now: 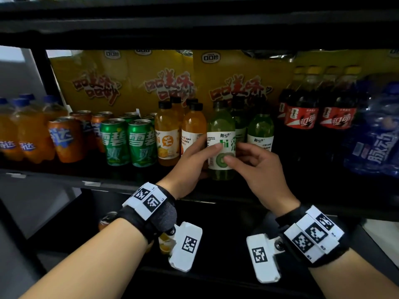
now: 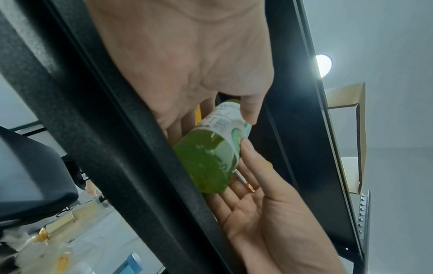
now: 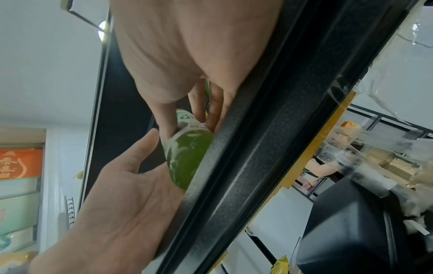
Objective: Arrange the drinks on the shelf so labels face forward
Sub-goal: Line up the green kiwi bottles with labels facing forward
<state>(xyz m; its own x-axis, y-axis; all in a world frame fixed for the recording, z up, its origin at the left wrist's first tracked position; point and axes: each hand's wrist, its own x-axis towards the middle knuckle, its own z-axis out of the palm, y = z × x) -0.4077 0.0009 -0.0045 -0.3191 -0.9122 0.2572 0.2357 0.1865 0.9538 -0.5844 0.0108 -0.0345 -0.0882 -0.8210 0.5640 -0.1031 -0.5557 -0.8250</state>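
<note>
A green kiwi drink bottle [image 1: 221, 145] stands at the front edge of the shelf [image 1: 64, 176]. Its white label with a kiwi picture faces me. My left hand [image 1: 200, 156] grips it from the left, thumb across the label. From the right, my right hand [image 1: 241, 156] grips it with the thumb on the kiwi picture and fingers curled round the side. The left wrist view shows the bottle's green base [image 2: 208, 161] between the left hand [image 2: 187, 64] and right hand [image 2: 257, 204]. The right wrist view shows the bottle [image 3: 189, 157] over the shelf rail.
Two more green bottles [image 1: 261, 130] stand behind to the right, orange juice bottles [image 1: 167, 134] just left. Further left are Sprite cans [image 1: 115, 143], Fanta cans [image 1: 64, 139] and Fanta bottles [image 1: 13, 134]. Cola bottles [image 1: 302, 113] and blue bottles [image 1: 375, 143] stand right. Yellow cartons [image 1: 129, 83] line the back.
</note>
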